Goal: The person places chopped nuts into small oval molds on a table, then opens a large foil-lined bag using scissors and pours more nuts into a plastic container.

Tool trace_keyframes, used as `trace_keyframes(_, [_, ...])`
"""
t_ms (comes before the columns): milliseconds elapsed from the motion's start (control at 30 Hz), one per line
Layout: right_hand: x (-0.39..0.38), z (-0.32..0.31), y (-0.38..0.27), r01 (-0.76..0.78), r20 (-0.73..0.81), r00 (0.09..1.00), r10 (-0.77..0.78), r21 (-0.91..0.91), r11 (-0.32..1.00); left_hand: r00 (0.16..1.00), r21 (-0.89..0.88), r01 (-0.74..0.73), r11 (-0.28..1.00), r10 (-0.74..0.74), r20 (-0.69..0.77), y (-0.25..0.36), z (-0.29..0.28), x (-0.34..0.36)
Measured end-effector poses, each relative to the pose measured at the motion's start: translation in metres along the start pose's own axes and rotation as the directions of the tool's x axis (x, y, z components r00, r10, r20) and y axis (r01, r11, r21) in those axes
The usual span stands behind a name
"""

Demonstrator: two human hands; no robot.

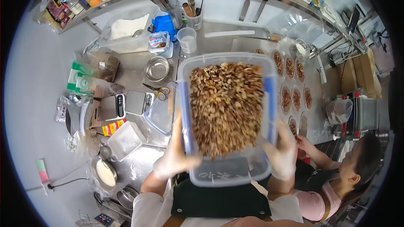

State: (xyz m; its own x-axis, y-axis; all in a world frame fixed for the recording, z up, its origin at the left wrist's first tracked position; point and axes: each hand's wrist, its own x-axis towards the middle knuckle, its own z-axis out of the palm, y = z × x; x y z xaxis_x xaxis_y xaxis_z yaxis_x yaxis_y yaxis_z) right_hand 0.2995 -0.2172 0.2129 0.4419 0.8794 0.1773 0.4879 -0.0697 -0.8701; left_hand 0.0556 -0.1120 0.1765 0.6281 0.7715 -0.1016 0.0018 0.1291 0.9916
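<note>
A clear plastic tub (227, 113) of chopped brown nuts (225, 105) is held tilted above the steel tabletop (139, 69), the left hand (174, 157) and right hand (283, 153), both gloved, clamped on its sides. It hides the tabletop beneath. Right of it lie small foil cups (290, 84) holding nuts; left, two scales (126, 105), scissors (156, 91) and a steel bowl (157, 68). Another person (336, 176) works at the right.

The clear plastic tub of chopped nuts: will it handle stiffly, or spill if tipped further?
The clear plastic tub probably stays fairly rigid, held at both sides. The brown chopped nuts are loose and lidless, so they would likely slide out. Gloved hands may slip.
</note>
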Motion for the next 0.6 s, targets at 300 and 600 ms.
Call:
trace_keyframes(300, [-0.023, -0.032, -0.052, 0.032, 0.312, 0.938, -0.151, 0.355, 0.934, 0.899, -0.075, 0.328, 0.942, -0.287, 0.33, 0.024, -0.054, -0.097])
trace_keyframes(600, [-0.038, -0.019, -0.074, 0.145, 0.18, 0.965, -0.191, 0.24, 0.96, 0.94, -0.107, 0.298, 0.949, -0.271, 0.208, 0.017, -0.052, -0.098])
